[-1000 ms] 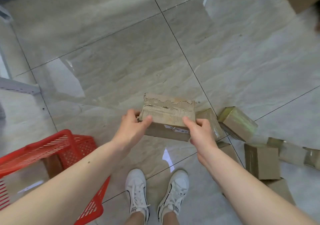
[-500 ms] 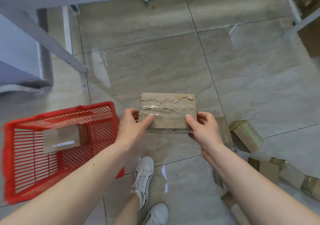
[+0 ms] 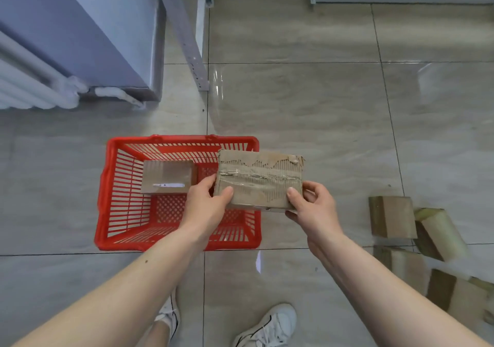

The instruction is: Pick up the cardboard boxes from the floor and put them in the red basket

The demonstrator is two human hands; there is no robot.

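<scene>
Head view shows you holding a flat box (image 3: 259,181) in both hands above the right half of the basket (image 3: 112,186); your left hand (image 3: 205,207) clamps its left end, thumb on top and fingers curled under, and your right hand (image 3: 312,210) does the same at the right end; gripping it by the two short ends keeps the wide face level and leaves the underside free to go down first. The box overhangs the basket's right rim, so I judge it is not yet lined up for release; its top is torn, with corrugation showing and tape across the middle, which is probably why you hold it with both hands and not one.

One box (image 3: 168,176) already lies inside the basket, towards the far left; that leaves the near and right part of the floor mesh open, and it looks like the natural spot for the one you carry; shift it a little left and lower it before letting go, or it may catch on the rim.

More boxes (image 3: 391,217) lie on the tiles at your right, well apart from the basket; most of the task seems to remain.
</scene>
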